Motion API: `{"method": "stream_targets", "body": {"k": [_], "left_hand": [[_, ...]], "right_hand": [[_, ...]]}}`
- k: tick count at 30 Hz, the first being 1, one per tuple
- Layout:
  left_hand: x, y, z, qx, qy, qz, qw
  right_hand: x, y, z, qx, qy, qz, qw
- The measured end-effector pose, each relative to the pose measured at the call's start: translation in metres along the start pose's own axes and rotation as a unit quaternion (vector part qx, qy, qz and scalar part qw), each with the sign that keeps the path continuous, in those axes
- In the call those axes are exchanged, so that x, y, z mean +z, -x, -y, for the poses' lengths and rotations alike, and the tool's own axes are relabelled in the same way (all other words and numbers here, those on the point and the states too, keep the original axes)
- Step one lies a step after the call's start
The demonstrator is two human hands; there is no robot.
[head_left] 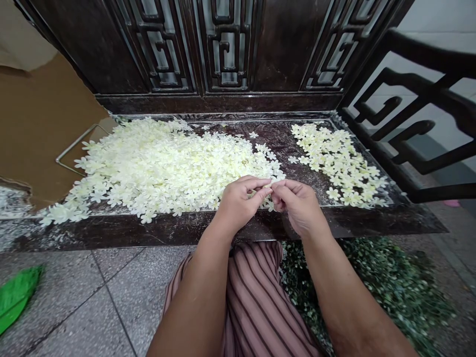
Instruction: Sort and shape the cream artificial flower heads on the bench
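Observation:
My left hand and my right hand meet fingertip to fingertip above the front of a dark wooden bench. Both are closed in a pinch on a small white flower, mostly hidden by the fingers. Behind and to the left spreads a large heap of white five-petalled flowers, which look artificial. A smaller, flatter group of the same flowers lies on the bench to the right of my right hand.
Brown cardboard and a bent metal handle flank the heap at left. Carved lattice backrest and armrest enclose the bench. Below are green foliage at right and a green leaf at left.

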State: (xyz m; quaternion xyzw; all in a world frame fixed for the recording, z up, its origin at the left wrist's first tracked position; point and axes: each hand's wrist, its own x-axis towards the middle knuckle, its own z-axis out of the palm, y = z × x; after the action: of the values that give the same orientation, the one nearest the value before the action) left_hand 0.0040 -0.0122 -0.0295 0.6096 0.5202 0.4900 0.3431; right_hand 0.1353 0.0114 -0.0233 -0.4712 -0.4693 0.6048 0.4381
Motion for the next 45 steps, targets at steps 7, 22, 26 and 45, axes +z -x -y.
{"method": "stream_targets", "body": {"k": [7,22,26,45], "left_hand": [[-0.0007,0.0,-0.0016,-0.007,0.009,0.004,1.0],[-0.0022,-0.0002,-0.0043,-0.04,0.072,-0.012,0.997],[-0.0021,-0.0003,-0.0052,-0.042,0.066,-0.011,0.997],[-0.0005,0.0007,-0.0044,-0.057,0.066,-0.008,0.996]], "right_hand": [[-0.0014,0.0,-0.0007,0.0,-0.006,0.009,1.0],[-0.0045,0.002,0.0011,-0.017,-0.019,0.051,0.998],[-0.004,0.0013,0.0024,-0.012,-0.007,0.039,0.999],[0.0022,-0.0001,0.0042,-0.01,0.049,-0.019,0.999]]}}
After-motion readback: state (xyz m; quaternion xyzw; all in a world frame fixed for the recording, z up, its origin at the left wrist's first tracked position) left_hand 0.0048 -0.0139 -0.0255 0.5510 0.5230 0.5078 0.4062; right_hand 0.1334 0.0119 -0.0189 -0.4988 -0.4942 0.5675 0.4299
